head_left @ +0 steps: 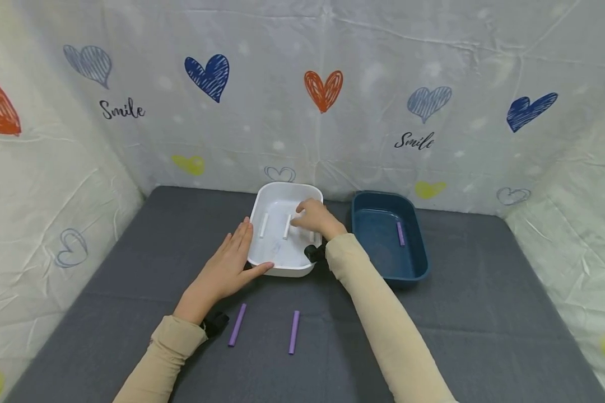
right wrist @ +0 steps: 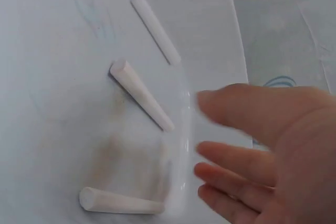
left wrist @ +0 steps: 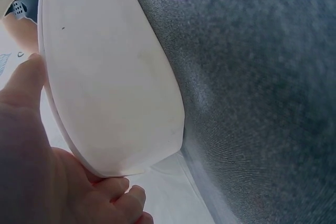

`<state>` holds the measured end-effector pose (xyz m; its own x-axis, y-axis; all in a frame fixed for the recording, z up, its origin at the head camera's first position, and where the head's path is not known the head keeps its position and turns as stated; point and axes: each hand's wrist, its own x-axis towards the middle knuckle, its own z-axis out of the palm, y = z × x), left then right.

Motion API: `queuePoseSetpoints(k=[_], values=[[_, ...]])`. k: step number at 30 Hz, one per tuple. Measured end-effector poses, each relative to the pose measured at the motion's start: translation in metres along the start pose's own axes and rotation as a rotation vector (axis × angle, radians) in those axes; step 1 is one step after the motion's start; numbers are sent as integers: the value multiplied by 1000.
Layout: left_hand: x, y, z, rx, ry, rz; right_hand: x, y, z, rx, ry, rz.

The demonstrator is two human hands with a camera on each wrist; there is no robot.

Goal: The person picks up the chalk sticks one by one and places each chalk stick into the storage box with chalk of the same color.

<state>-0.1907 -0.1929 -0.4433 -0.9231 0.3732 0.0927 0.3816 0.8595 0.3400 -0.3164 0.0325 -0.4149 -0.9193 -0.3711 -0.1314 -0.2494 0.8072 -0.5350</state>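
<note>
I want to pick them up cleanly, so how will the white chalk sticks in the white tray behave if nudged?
The white chalk sticks look round and slightly tapered, so they would probably roll in a curve on the smooth white plastic tray. They lie straight, so likely stiff, perhaps brittle. Small and thin, they seem light for the right hand.

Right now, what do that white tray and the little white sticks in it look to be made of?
White tray: likely plastic, with smooth, slightly glossy moulded walls and rounded corners. White sticks: probably chalk, being matte, powdery-looking and tapered, though the look leaves that open. The mat beneath looks like grey woven fabric.
</note>
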Motion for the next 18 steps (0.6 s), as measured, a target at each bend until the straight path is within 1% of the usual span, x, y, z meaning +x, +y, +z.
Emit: queuePoseSetpoints(k=[2, 4, 5, 8, 12, 18], values=[[1, 0, 1, 2, 0, 0, -2, 0, -2, 118, 48, 23], [2, 0, 1, 0, -3, -1, -5, -1, -5, 192, 89, 43], [2, 0, 1, -4, -4, -1, -7, -2, -7, 211, 106, 45], [3, 0, 1, -4, -12, -5, -11, -5, -12, 245, 136, 48], [2, -1, 0, -4, -18, -13, -19, -9, -19, 278, 146, 41], [0, -2, 1, -13, -16, -14, -35, -11, -28, 340, 159, -9]])
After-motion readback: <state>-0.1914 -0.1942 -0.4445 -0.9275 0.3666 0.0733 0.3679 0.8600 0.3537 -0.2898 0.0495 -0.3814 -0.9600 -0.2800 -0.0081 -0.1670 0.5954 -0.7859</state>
